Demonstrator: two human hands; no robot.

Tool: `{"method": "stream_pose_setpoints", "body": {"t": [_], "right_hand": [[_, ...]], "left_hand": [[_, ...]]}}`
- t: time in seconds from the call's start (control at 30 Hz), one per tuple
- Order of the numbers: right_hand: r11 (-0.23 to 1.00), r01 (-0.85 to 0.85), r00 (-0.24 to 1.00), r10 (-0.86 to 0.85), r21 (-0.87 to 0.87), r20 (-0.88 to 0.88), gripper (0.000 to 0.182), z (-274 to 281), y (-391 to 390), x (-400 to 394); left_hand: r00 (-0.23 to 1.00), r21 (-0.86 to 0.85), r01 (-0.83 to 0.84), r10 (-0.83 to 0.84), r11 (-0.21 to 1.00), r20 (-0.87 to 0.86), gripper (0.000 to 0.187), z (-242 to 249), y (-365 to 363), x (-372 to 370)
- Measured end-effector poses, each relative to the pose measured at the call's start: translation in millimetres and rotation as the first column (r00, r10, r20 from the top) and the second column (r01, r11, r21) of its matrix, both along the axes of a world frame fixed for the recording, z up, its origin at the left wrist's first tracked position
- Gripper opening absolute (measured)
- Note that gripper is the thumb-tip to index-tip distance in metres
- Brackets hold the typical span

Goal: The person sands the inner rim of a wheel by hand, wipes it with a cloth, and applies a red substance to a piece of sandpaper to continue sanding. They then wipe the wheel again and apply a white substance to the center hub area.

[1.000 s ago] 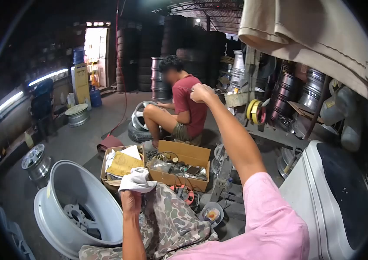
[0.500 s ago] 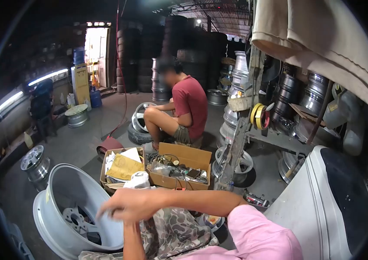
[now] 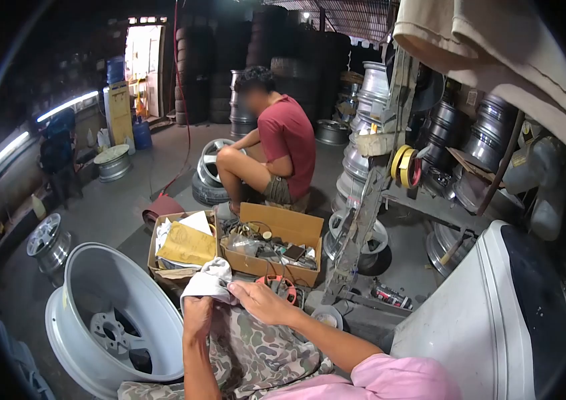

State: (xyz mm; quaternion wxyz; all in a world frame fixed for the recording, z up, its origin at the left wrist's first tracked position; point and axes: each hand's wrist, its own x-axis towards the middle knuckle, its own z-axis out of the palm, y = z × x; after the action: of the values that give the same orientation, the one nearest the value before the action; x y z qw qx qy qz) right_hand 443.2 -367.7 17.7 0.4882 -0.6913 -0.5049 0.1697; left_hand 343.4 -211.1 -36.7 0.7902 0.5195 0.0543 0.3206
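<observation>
A white cloth (image 3: 211, 280) is bunched up between my two hands above my camouflage-covered lap. My left hand (image 3: 197, 316) is closed around its lower left part. On the cloth's right side, my right hand (image 3: 256, 300) pinches the fabric with thumb and fingers. To the left of my hands a large pale grey wheel rim (image 3: 81, 307) leans tilted, its open barrel facing me and its spokes visible deep inside.
Ahead stand a carton of papers (image 3: 186, 241) and a carton of cables and small parts (image 3: 276, 252). Beyond them a person in a red shirt (image 3: 287, 150) sits by a wheel rim (image 3: 209, 162). A wooden post (image 3: 363, 233) and a white bin (image 3: 459, 307) flank my right.
My right hand was blurred, crossing over toward the left above the rim's edge. It has come back right and grips the cloth, which is now raised and in plain view.
</observation>
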Motion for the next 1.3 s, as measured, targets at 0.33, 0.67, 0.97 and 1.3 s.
{"method": "stream_pose_setpoints", "body": {"t": [0.33, 0.67, 0.97, 1.3], "right_hand": [[1.0, -0.025, 0.999, 0.026, -0.016, 0.031, 0.044, -20, 7, -7], [0.99, -0.09, 0.946, 0.052, -0.106, -0.32, 0.039, -42, -56, -29], [0.882, 0.461, 0.681, -0.281, 0.097, -0.676, 0.044, -74, -57, 38], [0.911, 0.234, 0.924, -0.317, -0.34, -0.213, 0.047, -295, -79, 60]], "left_hand": [[0.991, 0.108, -0.104, 0.112, 0.989, -0.078, 0.027, -10, 14, -2], [0.999, -0.013, -0.032, 0.032, 0.999, -0.019, 0.029, -24, 40, 5], [0.945, 0.173, -0.315, 0.324, 0.933, -0.031, 0.03, 57, 60, 46], [0.834, 0.566, -0.289, 0.493, 0.772, -0.246, 0.031, 87, 45, 151]]}}
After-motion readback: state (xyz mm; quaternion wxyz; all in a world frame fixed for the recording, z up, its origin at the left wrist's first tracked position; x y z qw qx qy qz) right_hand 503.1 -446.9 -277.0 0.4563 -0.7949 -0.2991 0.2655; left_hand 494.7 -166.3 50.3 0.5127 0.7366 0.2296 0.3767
